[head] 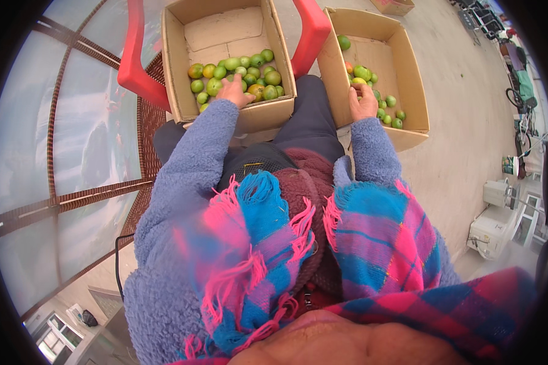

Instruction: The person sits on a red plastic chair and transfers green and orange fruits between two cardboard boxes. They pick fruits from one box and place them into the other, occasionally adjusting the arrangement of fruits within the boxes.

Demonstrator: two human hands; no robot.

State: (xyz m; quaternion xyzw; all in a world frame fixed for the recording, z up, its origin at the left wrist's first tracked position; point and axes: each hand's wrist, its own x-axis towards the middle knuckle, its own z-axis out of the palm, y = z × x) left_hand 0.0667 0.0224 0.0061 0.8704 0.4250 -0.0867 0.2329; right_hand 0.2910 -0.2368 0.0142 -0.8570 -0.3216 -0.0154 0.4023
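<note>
A cardboard box (223, 27) in front of me holds several green tomatoes (272, 77), a few turning orange. My left hand (234, 92) reaches over its near wall, fingers spread on the fruit, with a larger green tomato (213, 86) beside the fingertips. To the right, a second cardboard box (408, 68) contains a looser scatter of small green tomatoes (390, 101) and a few yellow or reddish ones. Inside its left wall is my right hand (364, 103), fingers curled just below a yellow tomato (359, 80). Whether those fingers hold anything is hidden.
Red plastic chair arms (137, 54) flank the left box. A glass-topped table with a woven brown frame (150, 132) stands at my left. Part of another cardboard box (392, 6) shows at the top. White appliances (492, 230) and a bicycle (515, 96) line the far right.
</note>
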